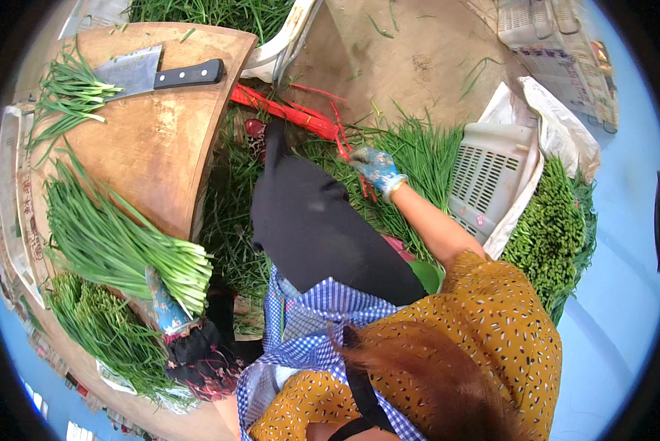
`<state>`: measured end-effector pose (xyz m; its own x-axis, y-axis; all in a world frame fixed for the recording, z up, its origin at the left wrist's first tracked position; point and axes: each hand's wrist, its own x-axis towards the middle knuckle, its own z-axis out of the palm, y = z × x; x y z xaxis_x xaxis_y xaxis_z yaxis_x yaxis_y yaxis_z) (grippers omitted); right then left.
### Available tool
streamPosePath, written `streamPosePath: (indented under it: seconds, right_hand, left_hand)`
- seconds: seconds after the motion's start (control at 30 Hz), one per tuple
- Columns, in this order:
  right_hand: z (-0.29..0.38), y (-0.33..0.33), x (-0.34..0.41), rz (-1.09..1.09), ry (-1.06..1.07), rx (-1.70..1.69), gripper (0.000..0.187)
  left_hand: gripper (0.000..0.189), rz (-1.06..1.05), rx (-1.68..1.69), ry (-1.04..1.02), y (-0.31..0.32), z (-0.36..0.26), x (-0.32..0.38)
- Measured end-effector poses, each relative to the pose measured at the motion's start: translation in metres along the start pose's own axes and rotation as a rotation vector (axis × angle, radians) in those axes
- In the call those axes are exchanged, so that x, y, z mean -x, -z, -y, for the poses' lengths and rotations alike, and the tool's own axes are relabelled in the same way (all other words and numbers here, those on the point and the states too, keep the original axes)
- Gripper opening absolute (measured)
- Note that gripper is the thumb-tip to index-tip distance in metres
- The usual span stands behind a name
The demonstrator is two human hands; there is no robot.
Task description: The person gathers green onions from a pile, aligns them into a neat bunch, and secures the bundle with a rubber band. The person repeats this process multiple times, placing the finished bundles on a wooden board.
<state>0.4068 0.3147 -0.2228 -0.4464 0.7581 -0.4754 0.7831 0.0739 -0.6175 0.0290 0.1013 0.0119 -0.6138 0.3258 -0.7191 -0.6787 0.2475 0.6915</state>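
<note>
My left hand, in a blue floral glove, grips a thick bunch of garlic chives near its pale cut ends. The thumb shows on top; the other fingers are hidden beneath. The green tips lie over a wooden board. My right hand, gloved alike, is closed on thin red plastic strips, whose ends hang below it. They lie by a long red bundle of strips beyond my knee. A cleaver with a black handle rests on the board, beside a small bunch of cut chives.
Loose chives lie right of my leg, by a white plastic crate. Bundled green stalks stand farther right. Another green heap lies at lower left. A white tub holds greens behind the board.
</note>
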Motion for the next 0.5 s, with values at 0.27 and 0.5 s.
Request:
streamPosePath:
  seconds: [0.27,0.5]
  right_hand:
    - [0.085,0.151,0.065,-0.164,0.032,-0.804,0.023]
    - [0.291,0.154,0.165,0.271,0.581,-0.747,0.019]
  left_hand:
    - [0.064,-0.271,-0.049,-0.346,0.001,-0.002,0.003]
    - [0.055,0.241,-0.168,-0.423,0.028,0.008,0.128]
